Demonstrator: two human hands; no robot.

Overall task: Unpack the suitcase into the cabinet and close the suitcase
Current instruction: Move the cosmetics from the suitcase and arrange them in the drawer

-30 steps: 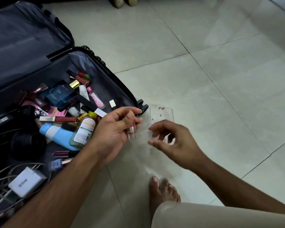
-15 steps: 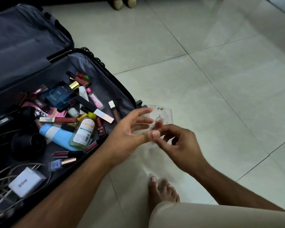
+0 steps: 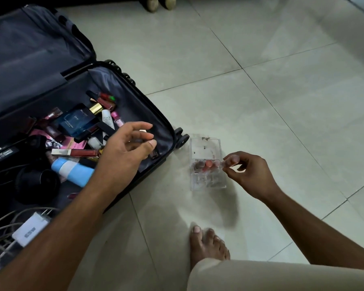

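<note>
Two hands work beside the open suitcase (image 3: 135, 97) on the tiled floor (image 3: 261, 101).
Left hand (image 3: 126, 152) hovers spread over cosmetics, hiding some; right hand (image 3: 248, 175) pinches something unclear at the clear box (image 3: 206, 148); suitcase cut off left; bare floor right.

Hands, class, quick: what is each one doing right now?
Left hand: open, fingers spread over the open black suitcase, holding nothing.
Right hand: fingertips pinched beside the clear plastic organiser box; contents cannot be told.

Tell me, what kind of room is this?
Probably a room at home: pale tiled floor, an open suitcase of cosmetics lying on it, and a bare foot. Which room, I cannot tell.
</note>
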